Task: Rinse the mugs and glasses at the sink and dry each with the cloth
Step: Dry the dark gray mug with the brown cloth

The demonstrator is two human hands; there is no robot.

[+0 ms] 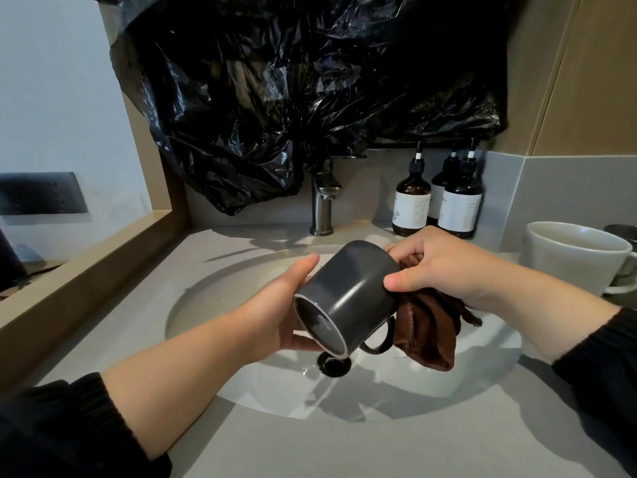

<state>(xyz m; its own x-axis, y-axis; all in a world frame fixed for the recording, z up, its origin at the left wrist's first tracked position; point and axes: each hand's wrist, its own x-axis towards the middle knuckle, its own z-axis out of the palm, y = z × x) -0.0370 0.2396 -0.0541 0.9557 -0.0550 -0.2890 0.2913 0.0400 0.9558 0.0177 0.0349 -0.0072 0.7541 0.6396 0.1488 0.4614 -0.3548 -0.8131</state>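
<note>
Centre of frame: dark grey ceramic mug [344, 294] held in the air over the white oval sink basin [241, 384], tipped on its side, mouth facing lower left toward the camera, handle pointing down, round black drain [332, 365] right below the rim. Left hand [286, 305] grips the mug from the left near the mouth, thumb lying up along the side, fingers curled underneath. Right hand [444, 267] at the mug's base end, thumb pressed on the mug body, fingers curled over a bunched brown cloth [427, 329] held against the base; the rest of the cloth hangs down under the hand, just right of the mug handle, over the basin. Both forearms bare, black sleeves at the lower corners. Grey stone counter [310, 450] surrounds the basin. Brushed metal faucet [322, 201] stands behind the basin at upper centre; no water stream visible from it. Crumpled black plastic bag [293, 81] covers the wall area above the faucet, its lower edge touching the faucet top. Amber glass pump bottles with white labels [412, 205] stand grouped on the counter right of the faucet. Large white ceramic mug [572, 260] upright on the counter at the right edge, well apart from the hands
</note>
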